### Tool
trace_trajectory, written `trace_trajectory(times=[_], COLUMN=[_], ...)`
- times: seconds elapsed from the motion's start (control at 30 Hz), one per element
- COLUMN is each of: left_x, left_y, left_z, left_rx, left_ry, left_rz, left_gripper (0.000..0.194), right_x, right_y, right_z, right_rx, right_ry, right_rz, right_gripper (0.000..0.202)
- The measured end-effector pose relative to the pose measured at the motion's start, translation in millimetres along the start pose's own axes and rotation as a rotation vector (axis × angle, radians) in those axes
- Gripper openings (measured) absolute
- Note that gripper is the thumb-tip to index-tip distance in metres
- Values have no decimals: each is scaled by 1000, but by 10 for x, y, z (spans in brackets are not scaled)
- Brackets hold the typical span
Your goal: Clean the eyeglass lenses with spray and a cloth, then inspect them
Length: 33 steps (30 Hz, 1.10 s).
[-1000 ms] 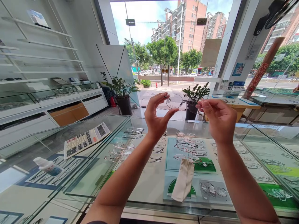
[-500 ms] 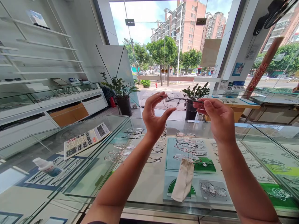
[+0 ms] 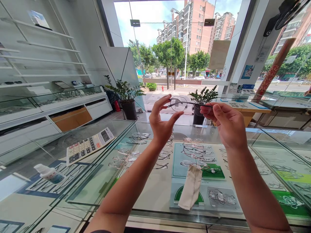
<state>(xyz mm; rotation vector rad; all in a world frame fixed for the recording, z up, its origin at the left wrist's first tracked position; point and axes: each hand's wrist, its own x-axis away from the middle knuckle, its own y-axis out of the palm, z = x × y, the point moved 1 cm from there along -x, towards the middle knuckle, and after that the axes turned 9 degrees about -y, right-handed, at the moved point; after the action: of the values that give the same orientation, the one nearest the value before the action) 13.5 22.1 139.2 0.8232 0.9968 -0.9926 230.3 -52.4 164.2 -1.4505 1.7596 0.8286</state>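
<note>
A pair of thin, dark-rimmed eyeglasses [image 3: 179,104] is up in front of me, above the glass counter. My left hand [image 3: 160,120] curves around one round lens, with a fingertip at the rim's upper edge and the thumb at its lower edge. My right hand [image 3: 230,125] pinches the other end of the frame between thumb and fingers, which partly cover that lens. Below them, a beige cleaning cloth [image 3: 190,188] lies on the counter top.
Many eyeglass frames [image 3: 198,150] fill the glass display counter [image 3: 150,194]. To the left, a calculator [image 3: 89,146] and a white bottle [image 3: 50,174] rest on the glass. Potted plants [image 3: 128,108] stand beyond, before the glass doors.
The eyeglasses have turned slightly, and a temple arm now shows differently through the left lens. Both hands have shifted a little to the right.
</note>
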Motion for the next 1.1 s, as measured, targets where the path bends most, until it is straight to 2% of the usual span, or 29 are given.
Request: trace_trajectory(times=[0.07,0.17,0.23,0.37,0.47,0.57,0.83,1.0,1.1], left_x=[9,22,30,45,53,61,74,78,93], left_y=[2,0,2,7,9,22,108,141,157], left_z=[16,68,111,183,209,214,192,121,71], left_rx=[-33,-99,-134,-192,-211,-157,271,394,449], left_ry=[13,79,143,274,308,235,-162,-249,-289], left_rz=[26,60,41,-26,-60,-109,-329,-381,-422], left_gripper=[59,57,57,60,62,61,60,60,58], right_x=[-12,-19,-12,-4,-22,-44,-49,-56,-69], right_y=[-11,-23,-19,-17,-42,-70,-92,-122,-124], right_z=[5,-38,-79,-101,-79,-77,-96,-2,52], right_rx=[79,311,466,648,657,587,313,157,90], right_ry=[-70,-293,-417,-467,-453,-403,-144,135,237], right_rz=[17,61,26,-98,-151,-184,-189,-221,-229], right_gripper=[32,25,19,13,11,10,9,15,16])
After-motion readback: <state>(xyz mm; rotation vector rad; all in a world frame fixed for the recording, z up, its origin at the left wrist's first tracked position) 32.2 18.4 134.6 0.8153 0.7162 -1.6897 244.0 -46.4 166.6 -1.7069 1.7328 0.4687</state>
